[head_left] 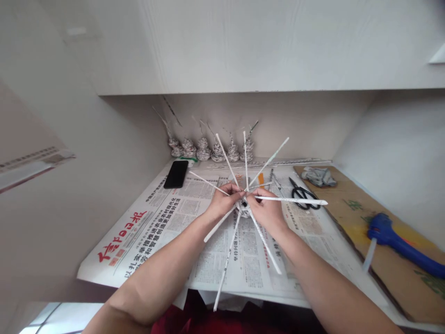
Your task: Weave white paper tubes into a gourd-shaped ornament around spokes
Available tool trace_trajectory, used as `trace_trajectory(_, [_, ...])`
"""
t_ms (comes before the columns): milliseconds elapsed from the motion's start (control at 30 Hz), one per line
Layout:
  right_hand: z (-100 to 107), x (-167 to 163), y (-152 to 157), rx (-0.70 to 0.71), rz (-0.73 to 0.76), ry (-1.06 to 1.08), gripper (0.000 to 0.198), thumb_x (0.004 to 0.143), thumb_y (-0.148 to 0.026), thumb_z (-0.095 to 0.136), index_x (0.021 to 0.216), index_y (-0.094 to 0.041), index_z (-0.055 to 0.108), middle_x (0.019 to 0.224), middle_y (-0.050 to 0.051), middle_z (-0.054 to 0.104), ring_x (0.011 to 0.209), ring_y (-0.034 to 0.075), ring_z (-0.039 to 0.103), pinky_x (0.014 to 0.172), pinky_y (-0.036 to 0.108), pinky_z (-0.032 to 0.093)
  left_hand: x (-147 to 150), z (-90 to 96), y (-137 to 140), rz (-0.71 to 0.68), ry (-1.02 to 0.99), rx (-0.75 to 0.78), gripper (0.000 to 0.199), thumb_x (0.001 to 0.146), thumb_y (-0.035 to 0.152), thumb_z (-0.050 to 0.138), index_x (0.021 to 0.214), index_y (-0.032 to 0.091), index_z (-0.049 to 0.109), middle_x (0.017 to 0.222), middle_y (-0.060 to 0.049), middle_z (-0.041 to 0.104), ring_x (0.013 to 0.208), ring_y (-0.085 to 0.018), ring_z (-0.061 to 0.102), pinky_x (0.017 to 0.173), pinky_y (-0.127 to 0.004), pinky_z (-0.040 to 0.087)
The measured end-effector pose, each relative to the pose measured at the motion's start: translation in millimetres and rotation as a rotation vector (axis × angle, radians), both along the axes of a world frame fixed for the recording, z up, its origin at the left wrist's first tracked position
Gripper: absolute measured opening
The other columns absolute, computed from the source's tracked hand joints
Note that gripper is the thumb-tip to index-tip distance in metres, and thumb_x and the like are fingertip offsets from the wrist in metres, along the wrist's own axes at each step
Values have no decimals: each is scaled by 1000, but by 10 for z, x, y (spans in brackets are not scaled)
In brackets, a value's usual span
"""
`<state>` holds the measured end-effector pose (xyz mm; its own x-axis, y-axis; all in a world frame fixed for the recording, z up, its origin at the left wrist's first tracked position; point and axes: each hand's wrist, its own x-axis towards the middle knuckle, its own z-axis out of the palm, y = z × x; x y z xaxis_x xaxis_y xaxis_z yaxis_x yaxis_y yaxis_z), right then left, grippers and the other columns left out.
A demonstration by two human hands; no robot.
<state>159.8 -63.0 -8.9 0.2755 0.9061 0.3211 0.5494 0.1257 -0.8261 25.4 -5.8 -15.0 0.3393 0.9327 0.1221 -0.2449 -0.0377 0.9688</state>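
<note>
Two-handed, gripping the woven paper piece [245, 212] with left hand [223, 202] and right hand [268, 211]; could bend the three-o'clock spoke [287, 199] against scissors [296, 188] by tilting low.

Pale overhead panel [271, 46] — off-white walls [399, 144] around a shaded recess [295, 125]

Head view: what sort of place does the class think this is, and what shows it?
Probably a small craft corner: newspaper spread out as a covering, black-handled scissors lying on it, and gourd-shaped paper pieces standing in a row at the back.
</note>
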Motion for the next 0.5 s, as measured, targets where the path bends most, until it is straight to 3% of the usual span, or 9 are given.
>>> trace_trajectory(200, [-23,1,18,30,-5,-18,26,81,-37,57,60,-21,55,50,-5,49,48,11,43,50,23,31,16,-10,24,-45,-43,78,33,56,33,84,66,12,60,64,-1,65,59,-9,56,60,-22,42])
trace_trajectory(333, [-2,-2,-7,98,-10,-115,28,81,-38,57,59,-21,53,53,-5,52,51,11,46,53,23,32,18,-23,31,-25,-30,64,35,57,36,83,64,13,58,61,0,62,57,-9,54,59,-22,41])
trace_trajectory(500, [2,-5,-2,72,-7,-89,30,82,-38,54,58,-21,52,50,-5,51,49,11,44,51,23,31,27,-14,6,19,9,76,36,60,39,81,64,14,56,59,1,61,55,-9,52,57,-22,39])
